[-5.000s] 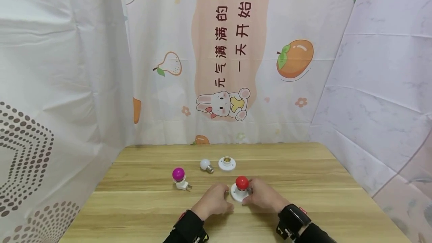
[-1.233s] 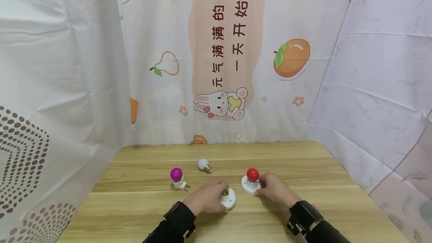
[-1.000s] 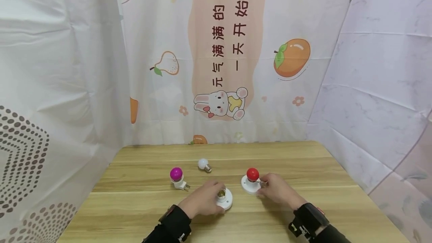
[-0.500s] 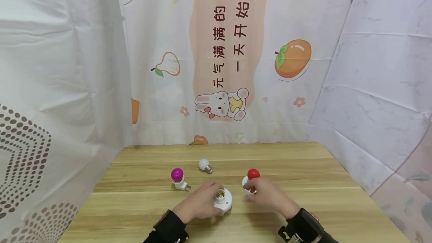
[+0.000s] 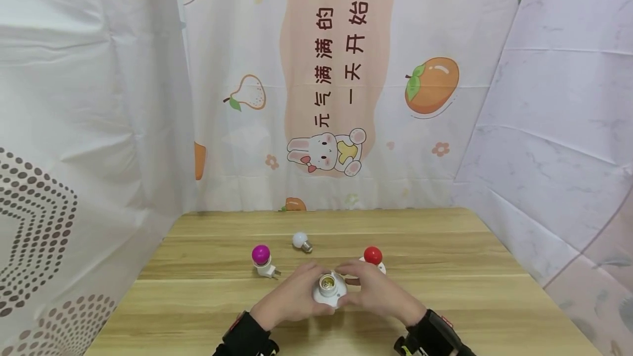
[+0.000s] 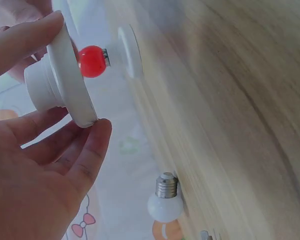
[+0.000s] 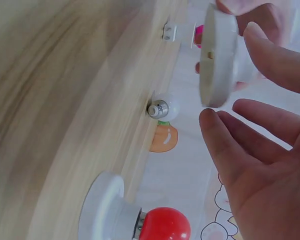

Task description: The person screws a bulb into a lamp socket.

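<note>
Steadying the round white plastic socket (image 5: 328, 293), pinched by the left hand (image 5: 290, 298), is best shared with the spread right hand (image 5: 381, 292).

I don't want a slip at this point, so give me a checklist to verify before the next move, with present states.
1. Left hand has a grip on the empty socket: ok, thumb and fingers hold its rim.
2. Right hand touches that socket: cannot tell; it is close to the rim.
3. Socket's mouth is unobstructed: ok, no bulb in it.
4. White bulb is mounted: not ok, it lies loose on the table.
5. Red bulb sits in its base: ok.
6. Red bulb is screwed tight: cannot tell.
</note>
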A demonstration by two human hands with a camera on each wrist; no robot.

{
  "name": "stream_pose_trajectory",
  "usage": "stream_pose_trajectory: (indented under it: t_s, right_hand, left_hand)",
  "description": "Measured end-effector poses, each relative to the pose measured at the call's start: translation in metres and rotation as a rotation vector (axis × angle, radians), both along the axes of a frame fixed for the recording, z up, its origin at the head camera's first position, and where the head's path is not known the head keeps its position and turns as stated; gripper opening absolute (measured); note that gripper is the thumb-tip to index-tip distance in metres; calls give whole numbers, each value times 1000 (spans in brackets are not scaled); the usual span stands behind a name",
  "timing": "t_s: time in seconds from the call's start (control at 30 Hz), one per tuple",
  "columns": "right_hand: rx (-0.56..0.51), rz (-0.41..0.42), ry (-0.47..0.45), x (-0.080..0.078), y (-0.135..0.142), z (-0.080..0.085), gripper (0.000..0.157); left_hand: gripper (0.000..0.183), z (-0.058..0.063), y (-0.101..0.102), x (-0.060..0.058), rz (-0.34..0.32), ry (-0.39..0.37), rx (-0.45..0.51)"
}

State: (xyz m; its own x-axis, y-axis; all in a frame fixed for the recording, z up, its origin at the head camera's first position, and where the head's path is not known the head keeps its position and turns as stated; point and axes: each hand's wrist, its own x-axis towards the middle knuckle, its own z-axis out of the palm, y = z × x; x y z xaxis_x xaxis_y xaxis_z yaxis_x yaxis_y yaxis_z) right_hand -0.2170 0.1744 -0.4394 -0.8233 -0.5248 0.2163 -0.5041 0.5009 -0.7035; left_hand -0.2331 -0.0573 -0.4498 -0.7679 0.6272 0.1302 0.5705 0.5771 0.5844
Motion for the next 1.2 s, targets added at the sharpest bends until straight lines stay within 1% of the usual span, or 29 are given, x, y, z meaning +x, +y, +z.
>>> stream_pose_trajectory:
  t_s: [0.1,0.27,0.47,0.57,0.63,0.73,0.83,0.9,1.03,1.2]
  right_hand:
    - [26,6,9,2,0,-1,58]
    - [71,16,24,4,3,-3,64]
    - [147,20,99,6,5,-3,59]
    - [149,10,101,7,4,-3,57]
    - [119,0,79,8,4,-4,58]
    - [34,-1,28,7,3,-5,58]
    - [-58,9,-22,6,3,-5,56]
    - [-92,8,-39,6,3,-5,54]
    - [-171,7,-67,4,3,-5,50]
    - [-282,-6,-94,2,-1,-3,46]
  left_hand:
    - [65,1,-1,3,-9,-2,29]
    - [67,2,-4,6,0,-21,49]
    - [70,1,-6,8,0,-17,55]
    - [70,0,-7,8,0,-34,75]
    - [69,0,-8,8,-7,-51,110]
    - [67,-2,-10,8,-8,-63,179]
    - [64,-3,-11,7,0,-59,250]
    - [62,-3,-10,6,1,-54,296]
    - [63,-3,-10,5,37,-71,365]
    - [63,-4,-11,2,96,-131,471]
